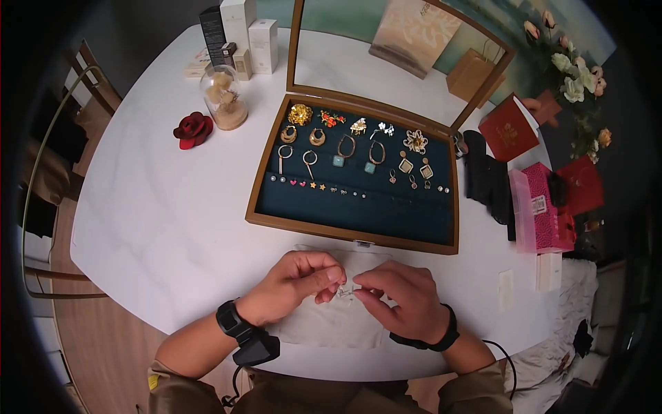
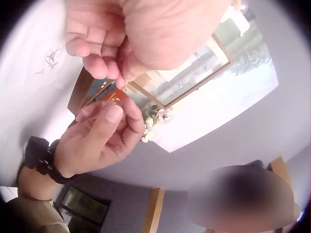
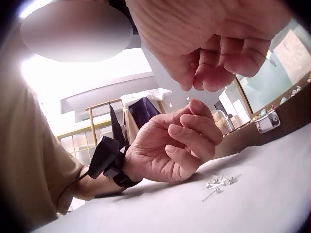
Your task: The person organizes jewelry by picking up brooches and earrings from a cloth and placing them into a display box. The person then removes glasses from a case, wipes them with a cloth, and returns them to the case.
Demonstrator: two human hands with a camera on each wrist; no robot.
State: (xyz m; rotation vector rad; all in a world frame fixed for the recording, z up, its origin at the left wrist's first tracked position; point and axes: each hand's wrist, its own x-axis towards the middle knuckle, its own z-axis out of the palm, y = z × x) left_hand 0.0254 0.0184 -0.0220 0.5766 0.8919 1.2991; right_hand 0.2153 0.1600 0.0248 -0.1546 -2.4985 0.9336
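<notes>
Over the pale cloth (image 1: 331, 328), the left hand (image 1: 293, 286) and right hand (image 1: 410, 300) face each other, fingertips close. Thumb and bent fingers of the left hand pinch a tiny piece, mostly hidden. The right hand's thumb and forefinger also come together; a tiny pale piece (image 3: 188, 98) shows by its fingertips in the right wrist view. Beneath the hands lie several small silver stud earrings (image 3: 221, 182), loose in a little heap, also in the left wrist view as silver studs (image 2: 51, 59). Behind stands the open jewellery case (image 1: 352, 238), with rows of earrings and brooches on dark green lining.
The case's glass lid (image 1: 294, 48) is raised. At the back left are white boxes (image 1: 263, 47), a glass dome (image 1: 224, 103) and a red fabric flower (image 1: 194, 131). To the right lie black cases (image 1: 488, 179), a pink box (image 1: 545, 207) and a red card (image 1: 509, 131).
</notes>
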